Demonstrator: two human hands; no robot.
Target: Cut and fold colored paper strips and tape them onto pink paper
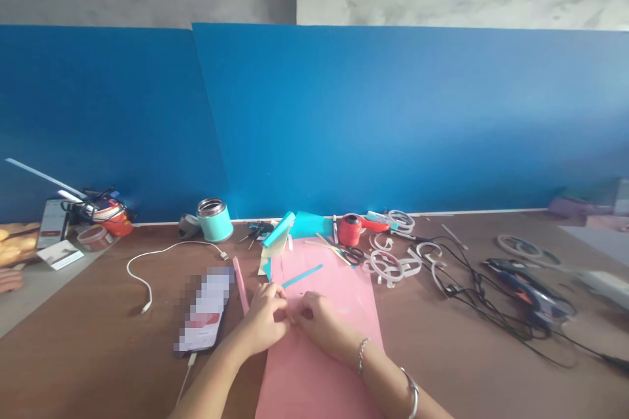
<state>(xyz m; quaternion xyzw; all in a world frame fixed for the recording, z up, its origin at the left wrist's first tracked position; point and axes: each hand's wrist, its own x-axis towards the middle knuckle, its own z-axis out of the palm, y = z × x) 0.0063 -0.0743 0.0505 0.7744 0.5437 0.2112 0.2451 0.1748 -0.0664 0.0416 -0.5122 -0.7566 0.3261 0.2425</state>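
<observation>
Over a long sheet of pink paper point(319, 380), my left hand point(265, 317) and my right hand point(324, 321) meet with fingertips pinched close together. Whatever lies between them is too small and too hidden to make out; it may be pink like the sheet. A narrow blue paper strip point(303, 274) rests on the sheet just beyond my fingers. To the left of my left hand lies a pink strip point(240, 285). At the sheet's far end are a rolled teal paper point(279, 230), thin pale strips point(330, 247) and black-handled scissors point(352, 255).
A phone point(209, 311) on a cable lies left of my left forearm. Behind stand a teal cup point(215, 219) and a red object point(349, 230). Rolls of white tape point(387, 265), tangled black cables point(474, 294) and a dark tool point(533, 294) lie right. A blue partition point(368, 118) bounds the table.
</observation>
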